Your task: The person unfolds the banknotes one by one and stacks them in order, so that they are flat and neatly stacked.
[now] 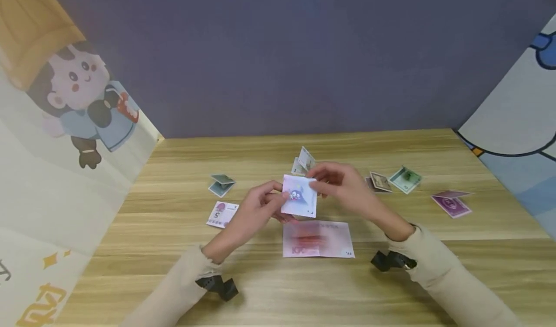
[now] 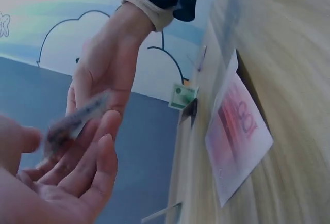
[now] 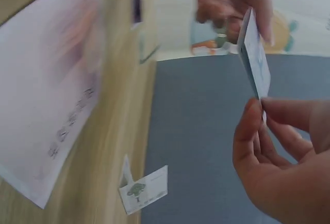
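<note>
A small folded banknote (image 1: 299,206) with a blue cartoon figure is held up in front of me, above the table. My left hand (image 1: 256,208) pinches its left side, thumb on the front face. At its upper right corner my right hand (image 1: 345,187) grips it between thumb and fingers. Seen edge-on in the right wrist view, the folded banknote (image 3: 255,61) looks thin and layered. Below the hands, a pink 100 banknote (image 1: 339,240) lies opened out, a crease across it.
On the left lie a dark green folded note (image 1: 222,187) and a purple 5 note (image 1: 219,214). A pale folded note (image 1: 306,159) stands half open behind the hands. To the right are a brown note (image 1: 381,182), a green note (image 1: 405,180) and a magenta note (image 1: 452,206).
</note>
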`<state>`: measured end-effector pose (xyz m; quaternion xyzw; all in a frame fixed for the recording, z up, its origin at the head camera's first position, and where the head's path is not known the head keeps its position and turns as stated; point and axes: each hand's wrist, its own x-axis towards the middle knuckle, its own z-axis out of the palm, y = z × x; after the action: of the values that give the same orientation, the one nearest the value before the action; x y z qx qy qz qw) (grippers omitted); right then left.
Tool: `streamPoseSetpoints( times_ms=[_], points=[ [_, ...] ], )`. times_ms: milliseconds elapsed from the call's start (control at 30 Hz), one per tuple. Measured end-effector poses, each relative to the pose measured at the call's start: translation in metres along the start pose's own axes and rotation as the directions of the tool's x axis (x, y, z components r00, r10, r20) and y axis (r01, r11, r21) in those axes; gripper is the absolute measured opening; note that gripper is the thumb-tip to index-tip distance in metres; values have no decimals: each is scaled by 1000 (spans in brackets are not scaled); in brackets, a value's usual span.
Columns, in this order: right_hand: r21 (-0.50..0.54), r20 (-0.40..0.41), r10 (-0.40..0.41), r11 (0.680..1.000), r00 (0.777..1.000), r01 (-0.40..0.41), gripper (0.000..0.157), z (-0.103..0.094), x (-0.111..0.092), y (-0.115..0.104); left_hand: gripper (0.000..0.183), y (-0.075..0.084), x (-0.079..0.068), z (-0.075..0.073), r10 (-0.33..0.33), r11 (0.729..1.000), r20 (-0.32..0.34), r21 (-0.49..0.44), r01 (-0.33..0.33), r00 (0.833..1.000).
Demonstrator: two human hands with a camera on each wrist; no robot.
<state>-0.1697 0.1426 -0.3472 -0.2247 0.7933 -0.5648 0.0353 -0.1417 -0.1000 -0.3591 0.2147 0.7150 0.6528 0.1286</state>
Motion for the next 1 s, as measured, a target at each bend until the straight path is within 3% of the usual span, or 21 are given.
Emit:
streamPoseSetpoints(
  times_ms=[200,467,633,833,1000],
  points=[
    [76,67,-1,997,998,-5,19,-10,-6,-1,41,1,5,4,10,998,50,-56,-7,999],
    [46,57,51,998,997,-53,20,-7,-17,0,44,-5,7,7,1,994,222,-109,24,975],
    [-4,29,9,1000,1000,-9,22,0,-17,-1,48,-5,8,8,-5,986,243,-158,45,970],
    [-37,4,-13,999,1000,13,29,9,-20,-4,51,-10,8,12,-23,957,264,-274,98,964],
    [-43,-18,-3,999,1000,2,28,11,-21,-6,49,-8,8,10,-27,979,211,-191,68,977]
  ],
)
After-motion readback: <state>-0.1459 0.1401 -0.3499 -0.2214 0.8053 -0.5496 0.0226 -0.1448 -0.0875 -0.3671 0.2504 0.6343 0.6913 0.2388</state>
